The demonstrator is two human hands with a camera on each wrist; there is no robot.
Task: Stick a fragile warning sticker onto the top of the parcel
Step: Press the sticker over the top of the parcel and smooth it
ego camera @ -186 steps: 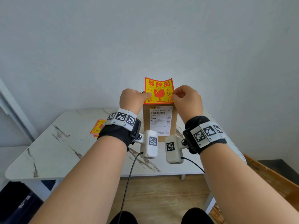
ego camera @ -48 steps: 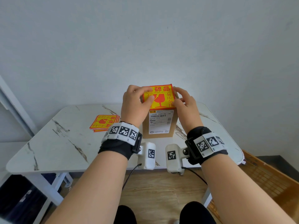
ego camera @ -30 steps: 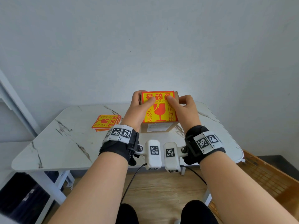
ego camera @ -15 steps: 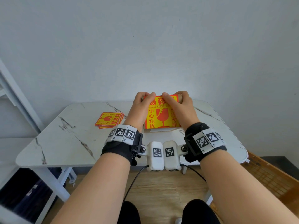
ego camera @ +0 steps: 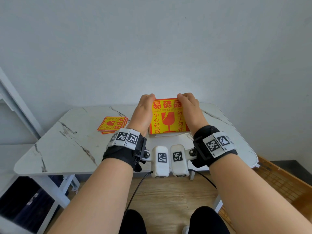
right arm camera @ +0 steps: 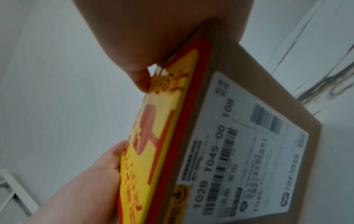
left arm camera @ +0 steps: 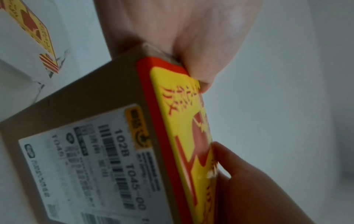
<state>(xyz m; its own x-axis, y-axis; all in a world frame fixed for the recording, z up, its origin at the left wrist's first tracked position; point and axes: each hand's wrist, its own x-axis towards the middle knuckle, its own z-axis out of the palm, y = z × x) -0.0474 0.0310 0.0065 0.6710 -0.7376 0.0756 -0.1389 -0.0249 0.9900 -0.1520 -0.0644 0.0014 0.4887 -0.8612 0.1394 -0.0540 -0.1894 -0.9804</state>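
A brown cardboard parcel (ego camera: 166, 135) (left arm camera: 86, 106) (right arm camera: 249, 75) stands on the white marble table (ego camera: 67, 149). Its white shipping label faces me. The yellow and red fragile sticker (ego camera: 168, 119) (left arm camera: 172, 121) (right arm camera: 162, 136) lies flat on the parcel's top and covers nearly all of it. My left hand (ego camera: 145, 112) (left arm camera: 182, 37) grips the top's left side, fingers curled at the far left corner and thumb on the sticker. My right hand (ego camera: 190, 112) (right arm camera: 162, 30) holds the right side the same way.
A stack of spare fragile stickers (ego camera: 113, 124) (left arm camera: 38, 37) lies on the table left of the parcel. A wooden crate (ego camera: 278, 179) sits on the floor at the right. A white frame (ego camera: 16, 107) leans at the left. A plain wall stands close behind.
Six seconds ago both hands held the sticker upright above the parcel; it was then laid onto the top. In the last half second the fingers slid apart along the far edge to its corners.
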